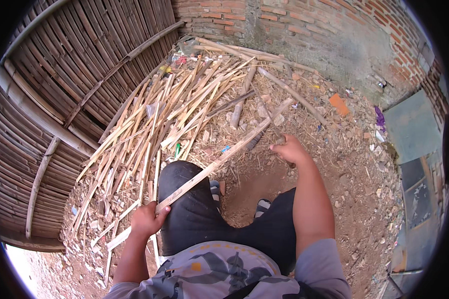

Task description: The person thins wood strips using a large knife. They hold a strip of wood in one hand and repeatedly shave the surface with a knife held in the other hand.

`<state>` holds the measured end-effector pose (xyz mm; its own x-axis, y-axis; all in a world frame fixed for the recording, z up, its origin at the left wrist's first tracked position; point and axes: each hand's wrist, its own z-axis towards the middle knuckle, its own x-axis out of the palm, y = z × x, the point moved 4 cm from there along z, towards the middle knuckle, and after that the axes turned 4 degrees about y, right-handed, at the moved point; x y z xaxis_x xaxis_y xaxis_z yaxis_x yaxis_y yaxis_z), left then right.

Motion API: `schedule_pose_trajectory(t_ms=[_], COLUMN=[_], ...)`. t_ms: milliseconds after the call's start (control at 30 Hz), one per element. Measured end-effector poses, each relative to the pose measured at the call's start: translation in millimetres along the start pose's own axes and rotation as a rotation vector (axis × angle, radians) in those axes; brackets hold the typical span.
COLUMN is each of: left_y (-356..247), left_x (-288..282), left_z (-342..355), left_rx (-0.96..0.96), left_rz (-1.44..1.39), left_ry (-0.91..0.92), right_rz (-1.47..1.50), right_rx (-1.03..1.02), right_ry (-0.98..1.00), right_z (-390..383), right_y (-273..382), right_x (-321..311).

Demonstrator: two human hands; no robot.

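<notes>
My left hand is closed around a long, pale split-bamboo strip near its lower end. The strip rests across my left thigh and slants up to the right, its far end beyond my knees. My right hand is closed on the handle of what looks like a knife, seen nearly edge-on. Its thin dark blade points up toward the far part of the strip; whether it touches the strip, I cannot tell. Below the strip, on the ground, lies a dark ridged piece.
Many loose bamboo strips are heaped on the left ground. Round bamboo poles lie beyond my knees. A slatted bamboo wall stands left, a brick wall ahead. Grey-green panels lean at right. An orange scrap lies among rubble.
</notes>
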<state>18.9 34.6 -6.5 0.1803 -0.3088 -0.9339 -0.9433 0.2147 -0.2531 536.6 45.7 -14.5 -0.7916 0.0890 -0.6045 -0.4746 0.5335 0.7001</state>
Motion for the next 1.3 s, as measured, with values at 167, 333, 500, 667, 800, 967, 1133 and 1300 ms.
schedule_pose_trajectory(t_ms=[167, 333, 500, 667, 800, 967, 1133, 1300], left_y=[5.8, 6.6, 7.6, 3.2, -4.1, 18.9, 12.8, 13.6], left_x=[6.1, 1.4, 4.5, 1.5, 3.8, 34.8, 13.0, 3.2], left_z=[1.1, -1.6, -0.5, -0.3, -0.9, 9.7, -0.3, 1.2], left_rx=[0.022, 0.032, 0.041, 0.037, 0.042, 0.12, 0.041, 0.063], left_rz=[-0.018, 0.022, 0.024, 0.03, 0.071, 0.036, -0.02, -0.045], left_ry=[-0.002, -0.034, -0.077, -0.074, -0.074, -0.179, -0.232, -0.157], right_rz=[-0.326, -0.53, -0.189, -0.231, -0.376, -0.317, -0.325, -0.252], right_rx=[-0.225, -0.427, -0.16, -0.119, -0.204, -0.247, -0.238, -0.232], right_ry=[0.225, 0.427, 0.222, 0.093, 0.204, 0.28, 0.201, 0.206], right_z=[-38.1, -53.7, -16.5, -38.7, -49.6, -35.7, -22.3, -24.6], right_y=[42.4, 67.0, 25.0, 34.5, 44.9, 38.5, 15.6, 22.5], right_x=[37.0, 62.2, 23.3, 12.3, 16.2, 33.1, 42.6, 50.1])
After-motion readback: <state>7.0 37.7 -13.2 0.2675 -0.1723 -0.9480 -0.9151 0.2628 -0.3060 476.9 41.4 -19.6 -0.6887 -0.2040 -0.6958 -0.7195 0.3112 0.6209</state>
